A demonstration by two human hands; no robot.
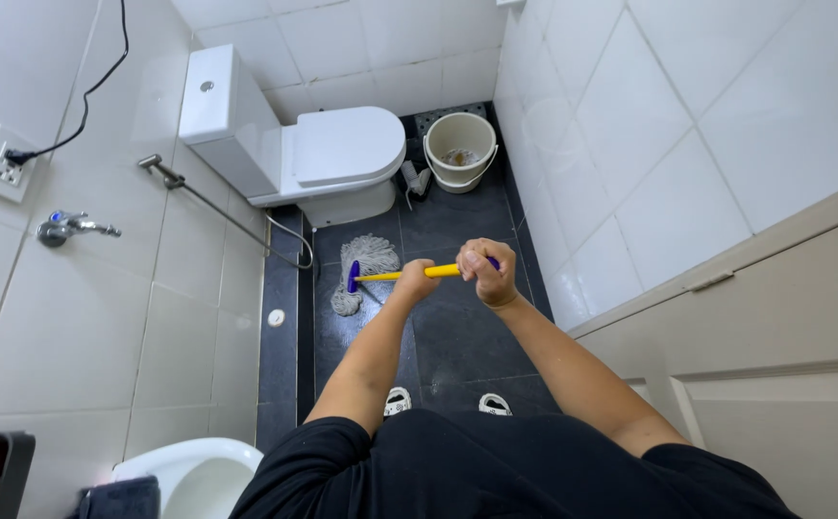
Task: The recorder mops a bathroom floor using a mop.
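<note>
The grey string mop head [363, 269] is pressed flat on the dark tiled floor [457, 336] before the white toilet [328, 159], its yellow plastic handle [405, 274] steeply angled for downward pressure, clamped by left hand [417, 282] and right hand [486, 272] fingers.

A white toilet [318, 159] with its lid shut stands against the tiled back wall. Just beside it sits a cream bucket [459, 149]. A wall socket [1, 163] and tap [68, 228] are mounted on the side wall.
</note>
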